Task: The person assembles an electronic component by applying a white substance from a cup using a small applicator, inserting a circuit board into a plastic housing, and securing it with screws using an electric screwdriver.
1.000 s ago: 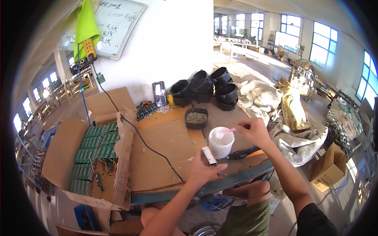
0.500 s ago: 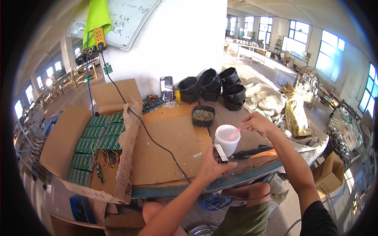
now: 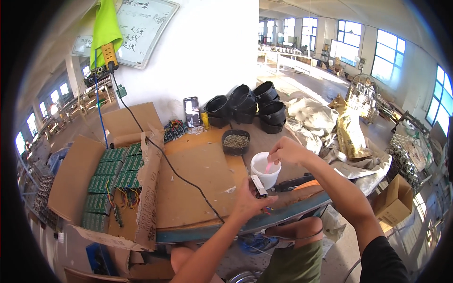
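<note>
At the table's right front, my right hand [image 3: 287, 152] pinches a thin pink stick [image 3: 269, 167]. Its lower part is inside a white plastic tub [image 3: 265, 178], where I cannot make out the contents. Just in front of the tub, my left hand [image 3: 246, 203] grips a small black part with a white top [image 3: 258, 185]. Short coloured wires [image 3: 268, 209] stick out from this part beside my thumb. Behind the tub stands a black cup [image 3: 235, 142] filled with small metal pieces.
An open carton [image 3: 146, 198] of green circuit boards [image 3: 98, 203] stands at left. A black cable [image 3: 184, 176] crosses the cardboard-covered table. Several black round housings [image 3: 243, 101], a phone [image 3: 192, 112] and a wire bundle [image 3: 175, 130] line the back. A black-and-orange tool [image 3: 295, 183] lies right of the tub.
My right hand has tipped the pink stick more upright and lower into the tub. The left hand keeps its hold on the part. The whole view has shifted slightly.
</note>
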